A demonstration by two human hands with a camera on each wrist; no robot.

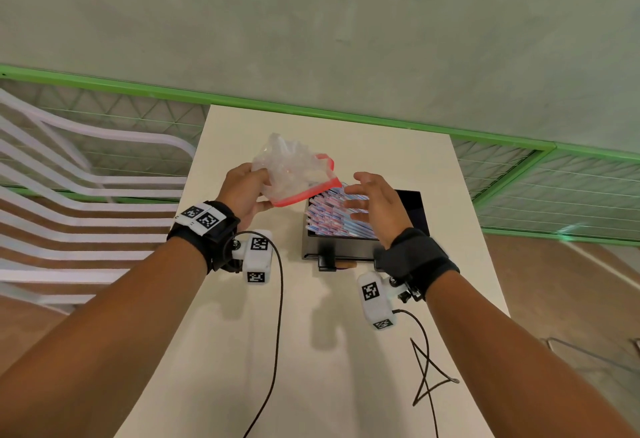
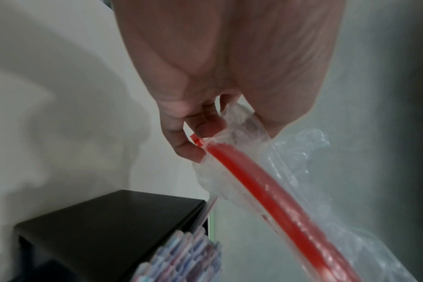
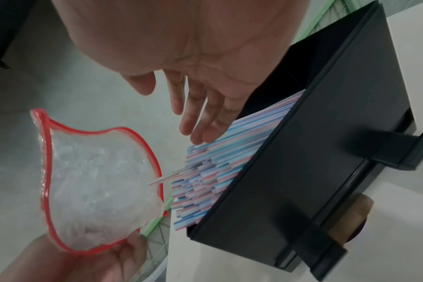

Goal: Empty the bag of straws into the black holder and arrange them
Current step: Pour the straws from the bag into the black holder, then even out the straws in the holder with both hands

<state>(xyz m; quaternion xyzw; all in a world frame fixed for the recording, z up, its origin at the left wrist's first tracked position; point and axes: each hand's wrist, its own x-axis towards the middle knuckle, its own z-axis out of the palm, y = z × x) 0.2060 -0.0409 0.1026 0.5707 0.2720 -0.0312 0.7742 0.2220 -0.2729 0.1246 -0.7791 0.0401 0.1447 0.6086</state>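
A clear plastic bag (image 1: 289, 169) with a red zip rim hangs in the air left of the black holder (image 1: 412, 203), its mouth gaping toward the holder. My left hand (image 1: 247, 191) grips the crumpled bag (image 2: 278, 171) near one end of the rim. The bag (image 3: 94, 183) looks hollow inside. Several pink, blue and white striped straws (image 1: 332, 217) lie in a slanted pile in the holder (image 3: 290, 171), their ends sticking out past its left edge. My right hand (image 1: 372, 203) hovers just above the straws (image 3: 217, 162), fingers straight and spread, holding nothing.
The holder stands on a white table (image 1: 346, 333) with a black clip (image 1: 327, 261) at its near wall. Two black cables (image 1: 277, 333) trail over the table toward me. A white slatted chair (image 1: 69, 195) stands left, a green mesh railing (image 1: 519, 167) behind.
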